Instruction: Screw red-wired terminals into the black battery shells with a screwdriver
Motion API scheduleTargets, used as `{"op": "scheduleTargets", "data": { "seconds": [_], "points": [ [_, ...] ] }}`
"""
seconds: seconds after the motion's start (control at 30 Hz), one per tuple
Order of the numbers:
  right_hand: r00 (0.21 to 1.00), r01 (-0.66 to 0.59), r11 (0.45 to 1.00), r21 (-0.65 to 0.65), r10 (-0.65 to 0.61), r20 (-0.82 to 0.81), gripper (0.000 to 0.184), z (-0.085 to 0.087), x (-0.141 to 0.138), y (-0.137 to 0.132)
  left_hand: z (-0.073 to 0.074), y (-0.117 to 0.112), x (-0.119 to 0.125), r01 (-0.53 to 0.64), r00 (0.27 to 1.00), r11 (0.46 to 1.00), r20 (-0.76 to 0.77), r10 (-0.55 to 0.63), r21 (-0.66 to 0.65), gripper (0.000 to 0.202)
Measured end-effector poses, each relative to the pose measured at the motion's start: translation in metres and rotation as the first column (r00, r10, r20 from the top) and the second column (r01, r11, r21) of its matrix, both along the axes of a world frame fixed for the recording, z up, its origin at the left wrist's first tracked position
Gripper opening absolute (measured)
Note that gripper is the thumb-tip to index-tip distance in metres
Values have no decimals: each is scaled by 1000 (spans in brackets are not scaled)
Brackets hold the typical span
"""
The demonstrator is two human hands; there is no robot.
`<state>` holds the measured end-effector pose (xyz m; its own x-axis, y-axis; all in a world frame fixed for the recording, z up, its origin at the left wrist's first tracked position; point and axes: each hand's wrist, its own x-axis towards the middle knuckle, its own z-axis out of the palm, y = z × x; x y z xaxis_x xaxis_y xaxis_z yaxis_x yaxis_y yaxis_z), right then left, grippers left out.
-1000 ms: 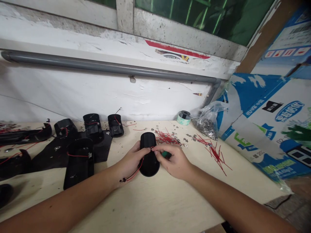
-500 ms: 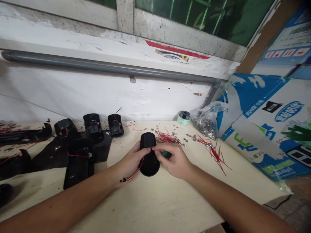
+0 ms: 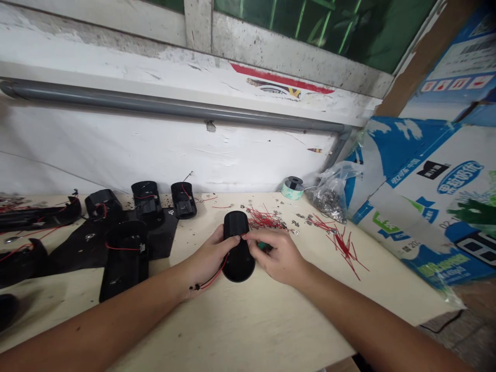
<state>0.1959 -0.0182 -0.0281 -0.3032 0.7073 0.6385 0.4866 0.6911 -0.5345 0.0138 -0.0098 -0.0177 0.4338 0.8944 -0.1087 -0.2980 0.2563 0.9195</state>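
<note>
Black plastic case (image 3: pixel 238 258) between both hands, long axis pointing away from the person; left hand (image 3: pixel 206 261) curled around its side, right hand (image 3: pixel 276 257) pinching red wire (image 3: pixel 215 276) near its top

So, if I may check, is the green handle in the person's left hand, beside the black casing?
Not quite: the head view shows the green handle at the right hand, not the left, beside the black casing.
</note>
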Motion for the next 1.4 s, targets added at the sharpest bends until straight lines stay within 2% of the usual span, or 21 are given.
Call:
{"op": "scheduleTargets", "data": {
  "seconds": [0.17,0.3,0.6,0.97,1.13,1.27,1.4],
  "points": [
    [1000,6,1000,-1,-6,-5,21,0,0,-1,-2,1,0,-2,999,1000,-36,3,18,36],
    [1000,-11,999,-39,11,-10,23,-1,0,-1,-5,2,1,-38,999,999,4,38,-31,37],
    [999,-32,993,-112,29,-29,20,-3,-1,-2,0,1,1,-3,996,998,86,8,-56,39],
    [999,-28,992,-125,24,-30,19,-1,-2,-2,-3,2,0,-13,996,998,87,18,-57,34],
    [996,-45,989,-144,33,-82,18,-2,-3,-2,-1,1,1,-9,997,998,77,14,-63,36],
    [979,-116,982,-150,88,-181,16,5,-2,-5,-4,3,2,-27,993,995,110,37,-93,39],
    [954,-230,959,-164,189,-231,17,13,0,-11,-5,5,3,-74,976,979,190,110,-188,35]
  ]
}}
